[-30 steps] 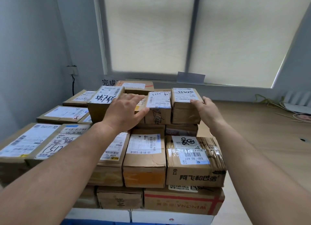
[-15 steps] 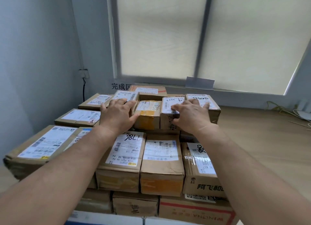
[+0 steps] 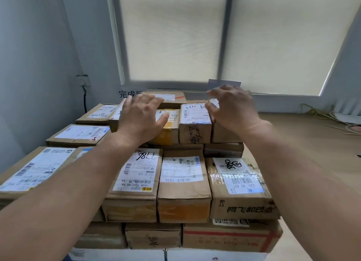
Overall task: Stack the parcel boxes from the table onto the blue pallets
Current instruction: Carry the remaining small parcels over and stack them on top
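A tall stack of brown parcel boxes (image 3: 183,186) with white labels fills the lower middle of the view. On its top row sit small boxes, one with yellow tape (image 3: 169,128) and one with a labelled top (image 3: 195,124). My left hand (image 3: 139,118) hovers just above the top row's left boxes, fingers spread and relaxed, holding nothing. My right hand (image 3: 232,108) is lifted over the right top box (image 3: 224,133), fingers spread, empty and slightly blurred. The blue pallets are hidden beneath the boxes.
More labelled boxes (image 3: 78,133) lie in lower rows to the left, against a grey wall with a cable (image 3: 85,98). A blinded window (image 3: 214,36) rises behind the stack. Wooden floor (image 3: 312,143) with loose cords (image 3: 316,112) lies to the right.
Both hands have lifted off the top-row boxes and spread open; half a second ago they rested on them. The view has come closer to the stack.
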A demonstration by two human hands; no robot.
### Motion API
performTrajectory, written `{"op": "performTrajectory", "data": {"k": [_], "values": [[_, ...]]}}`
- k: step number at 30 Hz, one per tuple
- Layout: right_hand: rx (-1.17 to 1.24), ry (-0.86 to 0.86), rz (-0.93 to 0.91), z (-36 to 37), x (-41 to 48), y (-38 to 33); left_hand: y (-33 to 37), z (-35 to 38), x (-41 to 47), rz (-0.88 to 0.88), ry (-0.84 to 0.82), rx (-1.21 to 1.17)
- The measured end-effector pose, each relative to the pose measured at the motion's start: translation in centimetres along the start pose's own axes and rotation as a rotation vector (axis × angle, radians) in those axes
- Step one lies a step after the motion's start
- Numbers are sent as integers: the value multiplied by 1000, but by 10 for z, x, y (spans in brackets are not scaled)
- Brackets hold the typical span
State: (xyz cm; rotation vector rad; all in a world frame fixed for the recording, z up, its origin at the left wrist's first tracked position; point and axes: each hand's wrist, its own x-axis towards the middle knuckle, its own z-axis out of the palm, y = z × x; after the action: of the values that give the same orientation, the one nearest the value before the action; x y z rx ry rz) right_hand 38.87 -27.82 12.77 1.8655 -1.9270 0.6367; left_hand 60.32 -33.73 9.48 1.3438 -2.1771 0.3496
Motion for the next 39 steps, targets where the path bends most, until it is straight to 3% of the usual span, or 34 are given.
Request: {"op": "performTrajectory", "data": {"k": [7,13,20,24,30,39], "values": [[49,113,52,-9,10,66,59,-1,26,19,18,-50],[121,58,83,10,18,139,109,16,60,-117,-55,-181],[177,-12,23,63,28,205,140,34,83,-273,-138,-85],[225,-80,-17,97,35,223,146,46,86,-373,-106,-130],[502,-207,81,139,60,226,140,51,94,-408,-49,-193],[986,-444,182,212,103,225,124,67,121,-389,-175,-388]]}}
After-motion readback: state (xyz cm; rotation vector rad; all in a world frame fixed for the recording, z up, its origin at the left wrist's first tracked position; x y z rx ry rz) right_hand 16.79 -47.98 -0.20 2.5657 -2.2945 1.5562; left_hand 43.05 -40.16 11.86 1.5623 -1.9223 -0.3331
